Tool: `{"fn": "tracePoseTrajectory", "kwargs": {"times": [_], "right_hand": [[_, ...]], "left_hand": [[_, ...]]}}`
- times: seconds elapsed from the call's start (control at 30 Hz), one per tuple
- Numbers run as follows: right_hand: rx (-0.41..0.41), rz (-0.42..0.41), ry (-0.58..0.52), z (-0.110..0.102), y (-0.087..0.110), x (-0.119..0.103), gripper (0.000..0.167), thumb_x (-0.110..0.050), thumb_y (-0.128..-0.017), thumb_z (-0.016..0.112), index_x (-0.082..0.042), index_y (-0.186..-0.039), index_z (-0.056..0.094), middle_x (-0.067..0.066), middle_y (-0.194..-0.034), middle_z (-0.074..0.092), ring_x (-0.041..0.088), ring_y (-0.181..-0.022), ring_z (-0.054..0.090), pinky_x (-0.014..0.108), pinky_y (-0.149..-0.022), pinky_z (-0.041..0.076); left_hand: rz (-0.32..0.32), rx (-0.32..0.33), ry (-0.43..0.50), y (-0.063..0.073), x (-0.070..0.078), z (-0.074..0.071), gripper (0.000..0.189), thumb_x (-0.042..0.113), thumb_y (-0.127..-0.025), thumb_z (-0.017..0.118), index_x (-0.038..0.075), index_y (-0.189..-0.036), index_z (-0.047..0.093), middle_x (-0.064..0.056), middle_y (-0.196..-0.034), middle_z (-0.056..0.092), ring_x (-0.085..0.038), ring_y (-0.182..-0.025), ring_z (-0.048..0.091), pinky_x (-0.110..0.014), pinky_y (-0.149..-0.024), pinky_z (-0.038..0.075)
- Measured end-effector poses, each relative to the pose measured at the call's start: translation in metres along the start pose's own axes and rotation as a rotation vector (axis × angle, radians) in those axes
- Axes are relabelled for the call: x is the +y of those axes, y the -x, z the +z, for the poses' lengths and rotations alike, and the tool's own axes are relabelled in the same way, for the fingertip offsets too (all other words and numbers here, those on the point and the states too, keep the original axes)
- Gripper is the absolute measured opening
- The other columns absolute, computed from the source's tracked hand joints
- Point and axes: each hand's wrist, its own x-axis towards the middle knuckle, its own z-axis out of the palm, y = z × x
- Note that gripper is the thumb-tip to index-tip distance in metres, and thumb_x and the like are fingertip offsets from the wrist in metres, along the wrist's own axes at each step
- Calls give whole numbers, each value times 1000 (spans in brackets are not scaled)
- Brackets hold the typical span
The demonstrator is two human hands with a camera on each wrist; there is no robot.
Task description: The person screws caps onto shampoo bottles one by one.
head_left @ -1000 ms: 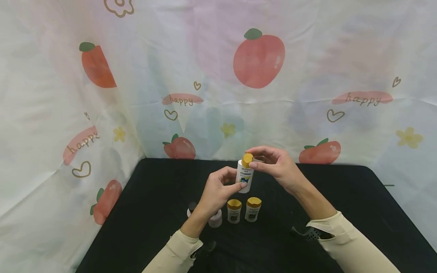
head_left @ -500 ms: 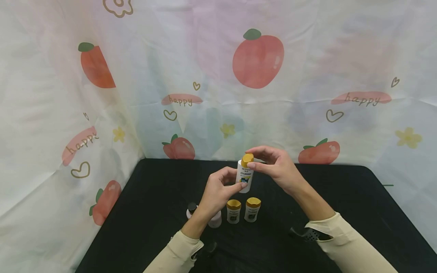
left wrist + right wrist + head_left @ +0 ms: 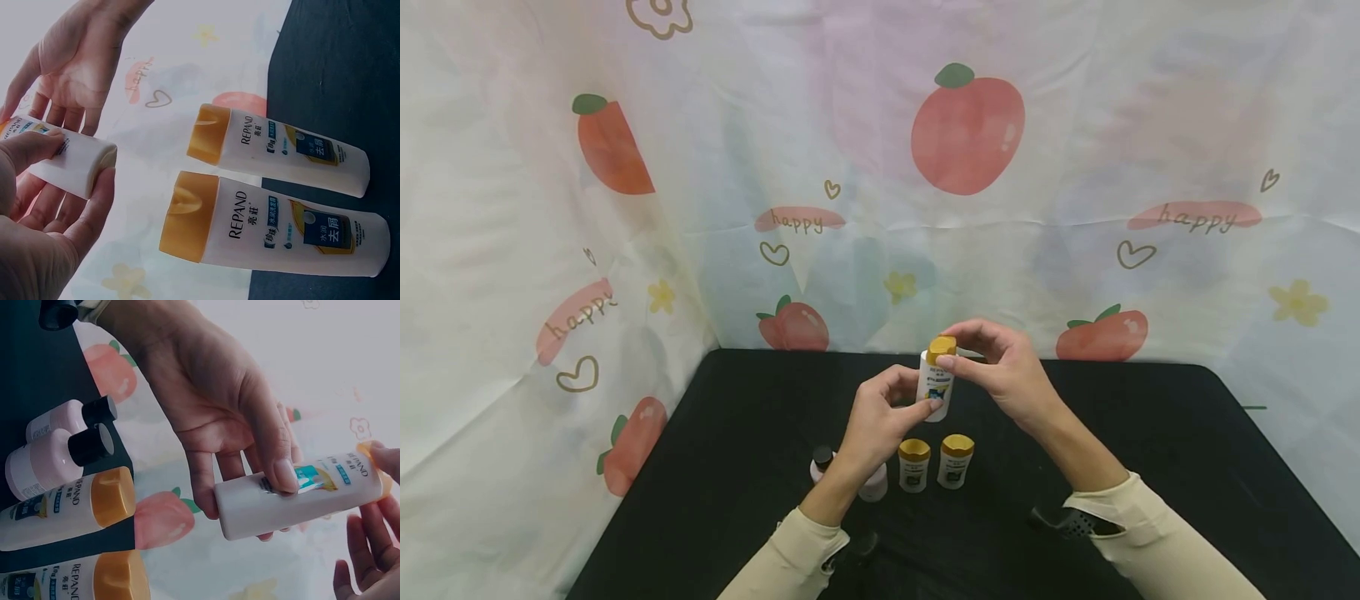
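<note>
In the head view, a white shampoo bottle with a gold cap is held up, slightly tilted, above the black table. My left hand grips its lower body, with the thumb across the label; the left thumb also shows on the label in the right wrist view. My right hand pinches the gold cap between thumb and fingers. Two similar shampoo bottles stand upright below the hands, apart from them, their gold caps on.
Left of the standing shampoo bottles are two pale pink bottles with black caps, partly hidden by the left forearm in the head view. The black table backs onto a printed curtain.
The right hand and forearm have shifted slightly left, and the shampoo bottle with its cap has moved a little left too. Both hands keep their hold; the standing bottles have stayed put.
</note>
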Motion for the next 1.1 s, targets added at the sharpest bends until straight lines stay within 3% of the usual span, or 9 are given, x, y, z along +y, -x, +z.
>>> {"fn": "tracePoseTrajectory", "kwargs": {"times": [0.37, 0.7, 1.1], "right_hand": [[20, -14, -10, 3, 1, 2, 26, -6, -92, 75, -2, -115, 64, 7, -108, 66, 23, -106, 65, 30, -91, 54], [-97, -95, -11, -4, 0, 0, 30, -2, -94, 70, -3, -123, 66, 9, -117, 65, 23, -113, 63, 30, -94, 53], [-67, -119, 10, -4, 1, -3, 27, -2, -91, 74, -5, -118, 69, 10, -113, 66, 24, -110, 62, 29, -96, 51]], "left_hand": [[-19, 6, 8, 1, 1, 2, 26, 13, -88, 80, 14, -112, 69, -2, -109, 72, -13, -100, 71, -32, -87, 59], [10, -53, 45, -2, -2, -4, 30, 8, -90, 77, 12, -118, 66, -4, -112, 70, -14, -102, 71, -30, -85, 59], [1, -57, 32, -1, 0, -2, 27, 9, -90, 77, 11, -115, 67, -5, -112, 71, -14, -101, 71, -29, -84, 59]]}}
